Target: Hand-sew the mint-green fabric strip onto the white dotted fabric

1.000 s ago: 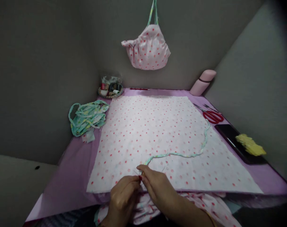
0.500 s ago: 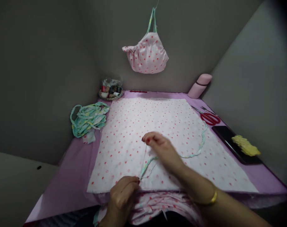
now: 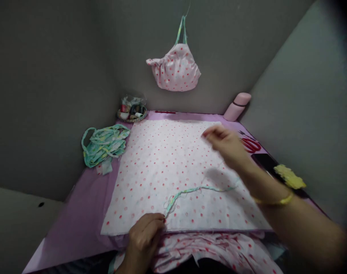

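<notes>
My left hand [image 3: 144,234] lies at the front edge of a white dotted cloth [image 3: 156,152]. Between its thumb and forefinger it pinches the end of a thin mint-green fabric cord [image 3: 187,190]. Loose loops of fine thread curl around that end of the cord, which snakes off to the right across the cloth. Raised over the right part of the cloth, my right hand [image 3: 227,146] has its fingertips pressed together and is blurred by motion. What they hold is too small to make out, though a faint thread seems to trail below.
A heap of mint-green strips [image 3: 106,144] and a small basket of thread spools [image 3: 132,113] are at left. On the right are a pink bottle [image 3: 237,107], red-handled scissors [image 3: 250,145] and a phone [image 3: 263,163] with a yellow item [image 3: 290,177]. A dotted pouch [image 3: 176,70] hangs behind.
My right hand has moved up and to the right, away from the left hand. My left hand stays pinched at the cord's end. The cord's right part lies lower and flatter.
</notes>
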{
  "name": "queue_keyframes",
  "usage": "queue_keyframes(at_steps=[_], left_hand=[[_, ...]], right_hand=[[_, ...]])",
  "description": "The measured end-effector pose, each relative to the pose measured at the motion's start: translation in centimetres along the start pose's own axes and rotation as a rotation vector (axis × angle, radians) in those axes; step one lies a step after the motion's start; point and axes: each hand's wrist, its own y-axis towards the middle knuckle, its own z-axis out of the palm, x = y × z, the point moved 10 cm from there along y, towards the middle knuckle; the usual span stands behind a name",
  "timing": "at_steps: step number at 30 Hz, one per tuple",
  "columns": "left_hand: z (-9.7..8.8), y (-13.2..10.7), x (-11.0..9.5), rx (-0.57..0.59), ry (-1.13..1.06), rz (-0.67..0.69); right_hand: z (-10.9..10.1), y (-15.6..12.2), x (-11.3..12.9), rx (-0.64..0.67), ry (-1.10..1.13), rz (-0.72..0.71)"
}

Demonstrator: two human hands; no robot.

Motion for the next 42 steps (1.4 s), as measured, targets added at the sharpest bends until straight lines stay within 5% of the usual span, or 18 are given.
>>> queue_keyframes(at_steps=[3, 5, 10, 18, 22, 29, 32, 38, 42], left_hand=[[0.2, 0.0, 0.2, 0.024, -0.002, -0.009], [0.2, 0.1, 0.2, 0.026, 0.004, -0.019], [-0.1, 0.4, -0.2, 0.013, 0.005, -0.004], [-0.7, 0.7, -0.1, -0.018, -0.018, -0.035], [-0.5, 0.5, 0.2, -0.009, -0.045, -0.057], [-0.5, 0.6, -0.1, -0.003, -0.034, -0.03], [-0.5, 0.5, 0.0, -0.008, -0.027, -0.039], [-0.5, 0.3, 0.2, -0.009, -0.039, -0.054], [-0.5, 0.5, 0.1, -0.005, -0.028, -0.056]], right_hand=[[10.1, -6.5, 1.3, 0.41, -0.075, -0.191], [13.6, -10.0, 1.7, 0.58, -0.168, -0.292], [13.9, -11.5, -0.4, 0.597, -0.348, -0.224], [15.6, -12.5, -1.6, 0.605, -0.313, -0.206], [13.5, -10.8, -1.6, 0.514, -0.26, -0.186], [3.8, -3.6, -1.7, 0.098, -0.299, -0.123], [1.3, -2.0, -1.9, -0.041, -0.395, -0.1], [0.0, -0.7, -3.5, -0.146, -0.554, -0.139], [0.7, -0.7, -5.7, -0.093, -0.654, -0.041]])
